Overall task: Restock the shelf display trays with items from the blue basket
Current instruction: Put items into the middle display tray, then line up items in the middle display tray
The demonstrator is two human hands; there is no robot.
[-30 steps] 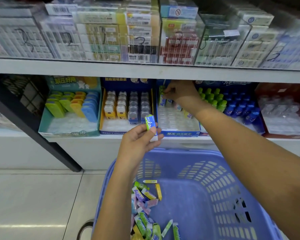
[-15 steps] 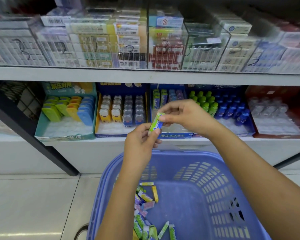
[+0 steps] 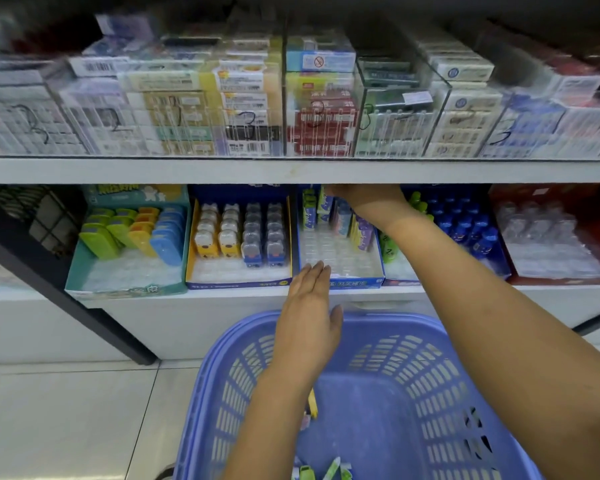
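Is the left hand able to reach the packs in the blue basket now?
Probably yes. The left hand is open and holds nothing, the blue basket has no cover, and the packs lie loose below its forearm.

Basket (image 3: 430, 341) before the shelf (image 3: 222, 297), trays (image 3: 236, 283) in a row on it, packets (image 3: 333, 469) in basket, seemingly boxes (image 3: 319, 133) above.
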